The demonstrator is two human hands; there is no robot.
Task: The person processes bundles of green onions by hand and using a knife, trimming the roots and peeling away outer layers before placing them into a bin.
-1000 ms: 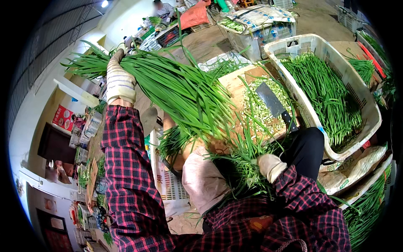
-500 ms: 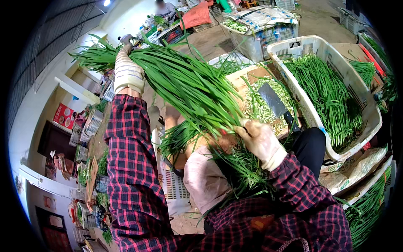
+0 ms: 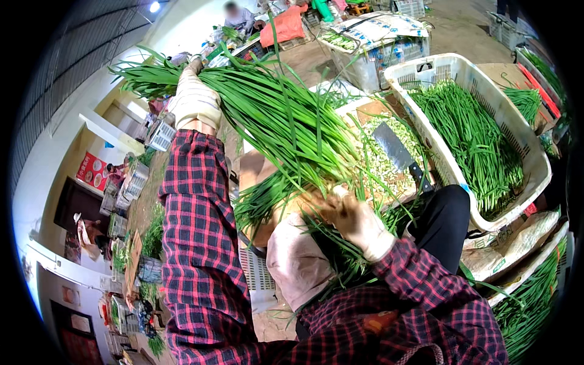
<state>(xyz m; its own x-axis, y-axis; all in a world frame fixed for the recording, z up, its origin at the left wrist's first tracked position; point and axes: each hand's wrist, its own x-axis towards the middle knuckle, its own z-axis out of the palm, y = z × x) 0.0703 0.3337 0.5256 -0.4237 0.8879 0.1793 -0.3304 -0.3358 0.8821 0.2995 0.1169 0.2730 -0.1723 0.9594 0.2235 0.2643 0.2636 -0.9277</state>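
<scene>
My left hand (image 3: 196,100) in a striped white glove grips a long bundle of green chives (image 3: 274,109) held out at the upper left. At the bundle's pale lower ends, my gloved right hand (image 3: 353,219) has its fingers curled on the stalks, partly blurred. More chives (image 3: 261,198) lie beneath, on a wooden board (image 3: 255,170) over my knees, and loose leaves fill my lap. A cleaver (image 3: 392,146) with a black handle rests on chopped pale stalk ends (image 3: 398,182) to the right.
A white plastic crate (image 3: 529,182) of chives stands at my right, with sacks (image 3: 499,243) below it. A covered crate (image 3: 383,55) is behind. Another person (image 3: 237,18) sits at the back, another (image 3: 88,234) is at the far left, among crates and produce.
My right hand has risen from the leaves in my lap to the bundle's lower ends, then shifted slightly left and down. My left hand and the bundle have moved a little right.
</scene>
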